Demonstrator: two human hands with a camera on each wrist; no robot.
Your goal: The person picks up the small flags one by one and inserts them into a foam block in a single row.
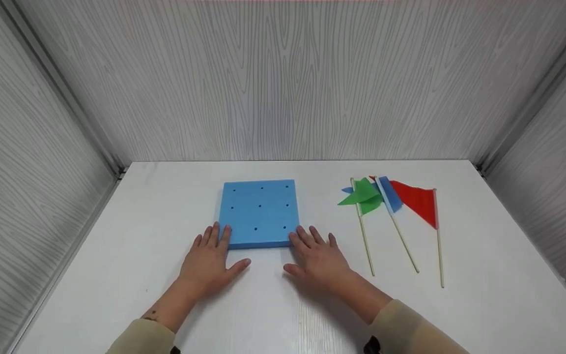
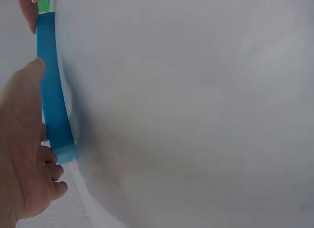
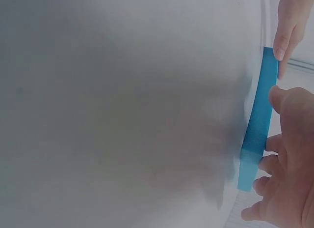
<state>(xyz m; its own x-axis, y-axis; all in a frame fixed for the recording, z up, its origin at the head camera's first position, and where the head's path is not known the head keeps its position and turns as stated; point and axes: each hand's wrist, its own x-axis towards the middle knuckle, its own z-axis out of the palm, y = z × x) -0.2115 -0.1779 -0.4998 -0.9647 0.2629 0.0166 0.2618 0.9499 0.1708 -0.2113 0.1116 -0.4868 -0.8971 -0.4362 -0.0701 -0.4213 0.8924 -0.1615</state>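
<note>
A flat blue square board point(image 1: 273, 216) with several small holes lies on the white table, its side edge showing in the left wrist view point(image 2: 53, 90) and the right wrist view point(image 3: 260, 115). At its near left corner is my left hand point(image 1: 209, 263), fingers straight and spread, fingertips overlapping the corner. My right hand point(image 1: 320, 263) lies at the near right corner in the same way, thumb pointing inward. Neither hand grips anything. To the right lie a green flag point(image 1: 366, 194), a blue flag point(image 1: 390, 193) and a red flag point(image 1: 418, 200) on thin wooden sticks.
The white tabletop point(image 1: 116, 255) is bounded by a grey wood-grain panel point(image 1: 283, 83) at the back and similar panels at both sides. The flag sticks spread toward the near side, close to the right forearm; the green and blue cloths overlap at the top.
</note>
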